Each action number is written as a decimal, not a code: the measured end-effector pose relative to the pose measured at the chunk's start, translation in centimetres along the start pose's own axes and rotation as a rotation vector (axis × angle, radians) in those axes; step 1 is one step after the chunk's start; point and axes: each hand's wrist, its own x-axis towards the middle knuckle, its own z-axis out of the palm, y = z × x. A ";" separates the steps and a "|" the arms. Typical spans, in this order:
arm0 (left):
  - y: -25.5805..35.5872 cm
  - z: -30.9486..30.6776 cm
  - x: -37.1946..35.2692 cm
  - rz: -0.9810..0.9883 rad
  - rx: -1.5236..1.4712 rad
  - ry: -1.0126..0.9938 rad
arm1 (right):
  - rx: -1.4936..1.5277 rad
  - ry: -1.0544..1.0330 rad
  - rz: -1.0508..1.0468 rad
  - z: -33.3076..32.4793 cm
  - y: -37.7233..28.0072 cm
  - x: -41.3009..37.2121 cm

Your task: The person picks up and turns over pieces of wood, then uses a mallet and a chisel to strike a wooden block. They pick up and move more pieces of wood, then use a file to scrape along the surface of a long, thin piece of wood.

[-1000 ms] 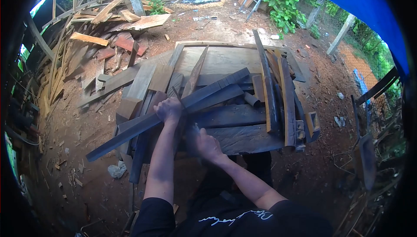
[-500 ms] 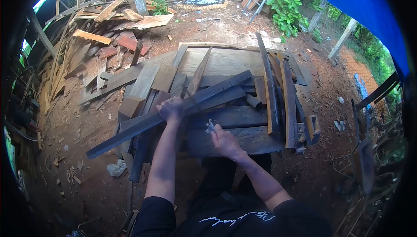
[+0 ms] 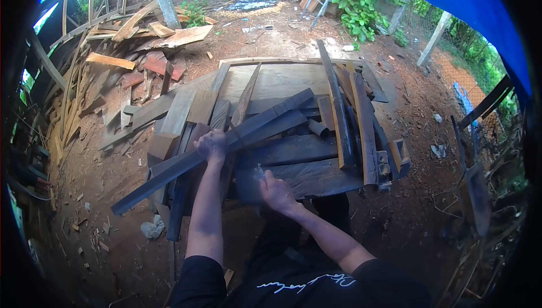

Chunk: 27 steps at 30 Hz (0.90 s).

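Note:
A long dark wooden beam (image 3: pixel 271 114) lies slantwise over the pile of timber, its near end jutting out at the lower left. My left hand (image 3: pixel 210 145) is closed around this beam, left of its middle. In my right hand (image 3: pixel 276 193) is the pale handle of a handsaw (image 3: pixel 260 171), with my fingers wrapped round it. Its thin dark blade is blurred and seems to run up and left across the beam, just right of my left hand. Several shallow cross lines mark the beam's far end. Another dark beam (image 3: pixel 282 126) lies beside it, partly hidden.
Dark planks (image 3: pixel 305 177) lie under the beams, close to my legs. Upright-leaning boards (image 3: pixel 336 110) lie on the right of the stack, near a small hollow wooden block (image 3: pixel 400 153). Scrap wood (image 3: pixel 164 66) is heaped at the back left. A spade-like blade (image 3: pixel 477 195) stands at far right.
My right hand has drawn the saw handle down and toward me. My left hand stays on the beam, which is slightly shifted in view as the camera turned.

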 end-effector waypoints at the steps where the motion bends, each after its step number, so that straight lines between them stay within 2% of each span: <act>1: 0.0 0.2 0.1 0.002 -0.001 0.003 | -0.032 -0.014 -0.005 0.1 -0.4 0.4; 14: 0.0 0.5 0.0 0.006 0.040 0.031 | -0.138 -0.040 0.021 1.6 -0.9 1.4; 20: 0.1 0.0 -0.2 0.022 0.044 0.052 | -0.151 -0.069 -0.005 2.3 -2.2 6.0; 27: 0.3 -0.2 -0.1 0.007 0.058 0.024 | -0.119 -0.144 0.052 1.5 -1.1 2.3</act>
